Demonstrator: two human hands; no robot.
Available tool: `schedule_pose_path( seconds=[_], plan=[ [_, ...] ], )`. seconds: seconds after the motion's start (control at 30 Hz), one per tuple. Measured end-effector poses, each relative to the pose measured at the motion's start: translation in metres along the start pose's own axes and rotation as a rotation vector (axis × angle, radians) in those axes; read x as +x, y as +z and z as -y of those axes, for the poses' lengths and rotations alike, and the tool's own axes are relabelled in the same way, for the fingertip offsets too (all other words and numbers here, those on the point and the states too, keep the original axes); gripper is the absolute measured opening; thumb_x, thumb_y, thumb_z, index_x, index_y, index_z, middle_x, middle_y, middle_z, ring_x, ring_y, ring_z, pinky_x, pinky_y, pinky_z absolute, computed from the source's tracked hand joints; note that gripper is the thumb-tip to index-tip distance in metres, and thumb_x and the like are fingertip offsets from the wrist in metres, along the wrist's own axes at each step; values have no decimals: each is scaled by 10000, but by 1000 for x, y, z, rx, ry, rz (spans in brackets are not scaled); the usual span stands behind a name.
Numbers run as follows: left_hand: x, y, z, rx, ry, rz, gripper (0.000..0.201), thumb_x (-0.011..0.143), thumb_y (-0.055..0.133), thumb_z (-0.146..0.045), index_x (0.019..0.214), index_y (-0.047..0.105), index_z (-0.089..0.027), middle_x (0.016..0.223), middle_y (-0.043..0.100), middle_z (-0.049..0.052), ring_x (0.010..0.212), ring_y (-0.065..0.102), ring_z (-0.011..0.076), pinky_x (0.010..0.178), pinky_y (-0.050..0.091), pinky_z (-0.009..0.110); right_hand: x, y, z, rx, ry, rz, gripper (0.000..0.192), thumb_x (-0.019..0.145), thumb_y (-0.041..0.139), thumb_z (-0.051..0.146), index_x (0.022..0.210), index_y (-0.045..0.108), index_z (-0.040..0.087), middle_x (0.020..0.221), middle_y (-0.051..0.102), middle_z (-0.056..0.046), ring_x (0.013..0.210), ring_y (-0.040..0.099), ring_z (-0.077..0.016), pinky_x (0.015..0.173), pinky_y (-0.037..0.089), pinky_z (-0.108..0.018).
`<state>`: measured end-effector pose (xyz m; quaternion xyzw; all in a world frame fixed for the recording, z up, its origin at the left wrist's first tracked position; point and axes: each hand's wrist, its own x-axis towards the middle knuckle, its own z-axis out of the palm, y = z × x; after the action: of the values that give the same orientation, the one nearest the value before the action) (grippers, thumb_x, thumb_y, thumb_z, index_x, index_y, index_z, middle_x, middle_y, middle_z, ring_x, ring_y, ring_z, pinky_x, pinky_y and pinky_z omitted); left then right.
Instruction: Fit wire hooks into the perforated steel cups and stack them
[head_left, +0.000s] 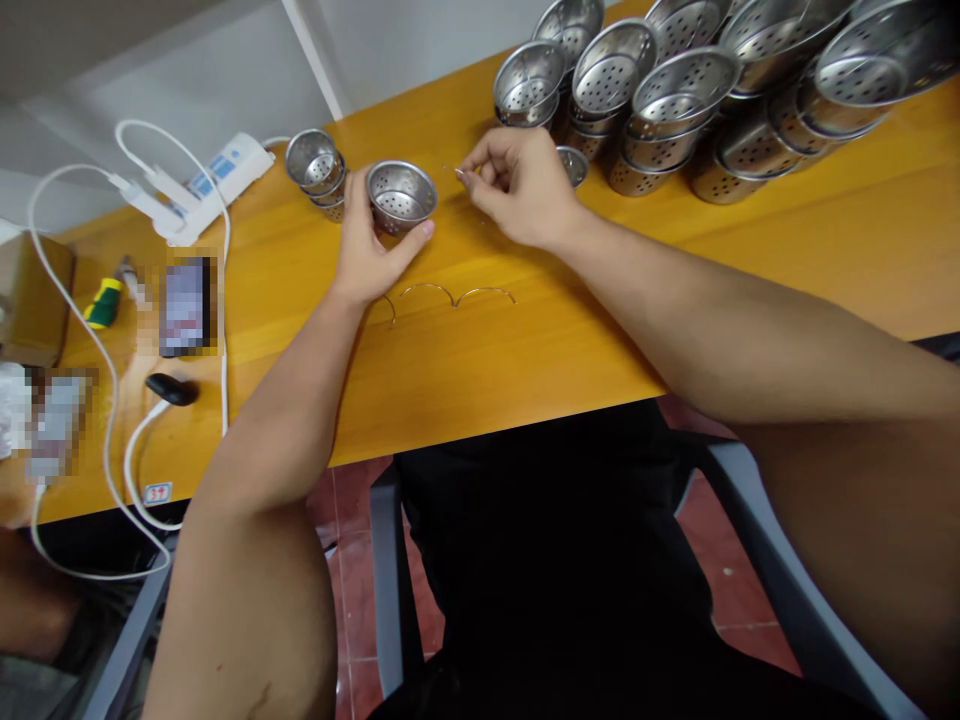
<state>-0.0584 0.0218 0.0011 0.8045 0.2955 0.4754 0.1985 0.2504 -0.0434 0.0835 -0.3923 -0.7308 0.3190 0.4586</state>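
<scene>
On the desk (525, 340) a perforated steel strainer cup (401, 195) is cupped upright by the left hand (367, 250), while at its 3 o'clock a thin wire (451, 169), lying roughly crosswise, is pinched in the closed right hand (517, 185), with curved wire bails (457, 294) lying at 6 o'clock.

Strainer cup (401, 195) on worktop (750, 270) between left fingers (420, 232); wire handles (454, 293) just before them; small cup stack (319, 170) left; stacked cups (675, 100) behind right fingers (480, 165).
</scene>
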Motion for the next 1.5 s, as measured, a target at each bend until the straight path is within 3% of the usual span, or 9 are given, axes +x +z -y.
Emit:
schedule_pose_path(
  seconds=[0.13,0.3,0.5,0.63,0.73,1.0,1.17,1.4,1.5],
  plan=[
    [1,7,-18,35,-86,-128,1140,651,1026,-1090,1448,555,-424,1452,690,82,1405,718,440,1243,599,687,1,1,2,0,-1,-39,416,1141,967,611,1019,705,313,756,574,11,726,506,-225,642,426,-353],
    [4,10,-32,58,-120,-145,984,748,1036,-978,1433,567,-450,1447,712,84,1334,760,433,1215,653,703,-1,0,10,4,-20,-34,232,1170,913,323,1041,721,301,761,563,30,696,475,-203,678,410,-346],
    [5,10,-25,-33,-74,-93,1126,678,1073,-1015,1502,585,-422,1495,749,79,1457,740,454,1317,590,715,-4,1,19,-8,52,-23,290,1201,757,-17,1084,706,244,777,539,56,741,433,-169,729,369,-306],
    [3,9,-21,-53,-106,-93,1072,738,1091,-979,1481,574,-404,1468,751,55,1400,712,398,1289,576,700,-3,1,14,23,14,-18,246,1200,850,134,1067,704,280,782,542,41,746,444,-199,724,377,-330],
    [3,8,-19,-36,-102,-127,1120,630,1172,-936,1425,579,-414,1439,747,39,1360,712,382,1281,575,685,-3,0,10,41,-23,-9,298,1161,961,340,1030,694,311,766,547,30,743,469,-228,692,388,-356],
    [5,4,-15,90,-91,-165,988,633,1233,-851,1295,673,-379,1405,782,45,1362,734,395,1296,609,718,9,10,-17,40,-80,-69,251,1077,988,358,1051,743,316,717,514,74,659,392,-204,726,366,-372],
    [0,12,-10,53,-74,-137,1145,693,1091,-1050,1448,596,-346,1406,810,42,1327,775,347,1269,637,657,6,14,-20,86,-247,-50,244,1051,884,544,1077,780,325,759,530,41,639,403,-221,666,354,-399],
    [-4,34,5,-86,31,-144,1131,852,890,-1109,1672,516,-425,1602,708,115,1498,768,421,1284,658,603,1,16,-7,85,-209,-67,321,1056,904,651,1061,762,364,756,522,26,652,421,-239,683,408,-429],
    [-5,32,3,-70,47,-147,1144,790,977,-1076,1638,568,-426,1576,707,114,1489,755,436,1324,633,640,4,16,-9,92,-192,-60,426,1019,912,744,1071,764,349,739,500,38,653,402,-222,685,386,-429]
  ],
)
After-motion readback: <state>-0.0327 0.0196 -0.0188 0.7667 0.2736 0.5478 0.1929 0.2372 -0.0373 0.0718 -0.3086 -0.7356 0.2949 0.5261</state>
